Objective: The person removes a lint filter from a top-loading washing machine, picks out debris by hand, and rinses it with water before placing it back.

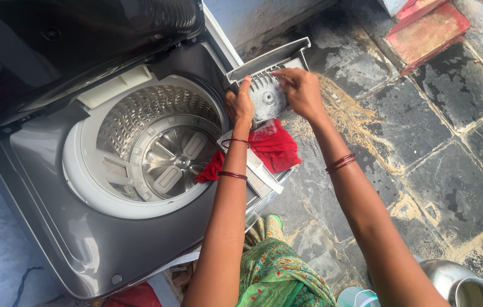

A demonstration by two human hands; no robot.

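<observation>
Both my hands hold a grey plastic lint-filter tray [270, 74] above the right rim of an open top-loading washing machine [82, 239]. My left hand [240, 103] grips its lower left corner from beneath. My right hand [301, 91] rests on its mesh face, fingers pinching near the top edge. A red cloth [275, 149] lies just under the tray on the machine's rim, draped over a second white ribbed filter piece [259, 173]. The steel drum [164, 150] stands empty and the dark lid [71, 40] is raised at the top left.
Dark stone paving [440, 170] with wet sandy patches spreads to the right. A red step [426, 28] sits at the top right. A steel pot [469, 287] stands at the bottom right. My green patterned garment [275, 267] hangs below.
</observation>
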